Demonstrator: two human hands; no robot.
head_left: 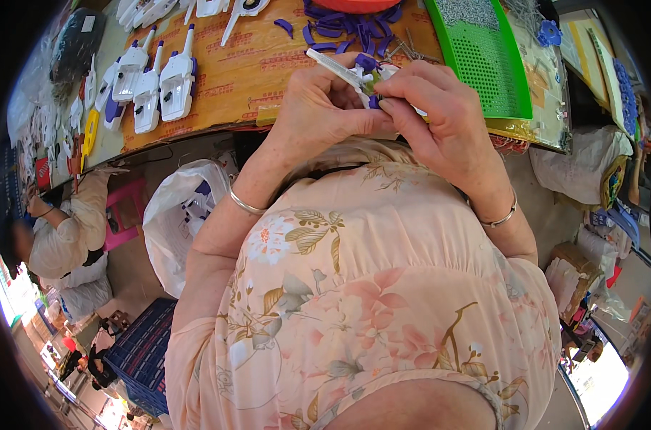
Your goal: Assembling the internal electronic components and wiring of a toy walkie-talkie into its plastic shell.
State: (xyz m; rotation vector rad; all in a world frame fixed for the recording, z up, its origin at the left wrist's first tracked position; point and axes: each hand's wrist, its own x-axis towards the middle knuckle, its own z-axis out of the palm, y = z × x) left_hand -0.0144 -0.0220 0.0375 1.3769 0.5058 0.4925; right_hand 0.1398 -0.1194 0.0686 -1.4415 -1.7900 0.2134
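Above the near edge of the table, my left hand (312, 107) is closed around a white-and-purple plastic housing (334, 69) with a long narrow white stem pointing up and left. My right hand (444, 107) meets it from the other side, thumb and forefinger pinched together at the housing's purple and yellowish-green inner part. Whatever sits between those fingertips is too small to make out. Just beyond my hands lie loose purple curved plastic pieces (354, 27) and several thin metal pins (410, 49).
Several white housings with purple-tipped stems (176, 89) lie at the left of the orange-brown tabletop (232, 79). A green perforated tray (508, 93) with small grey parts stands right, a red bowl (350, 4) far centre. Below left hangs a white bag (169, 215); another person (71, 236) sits left.
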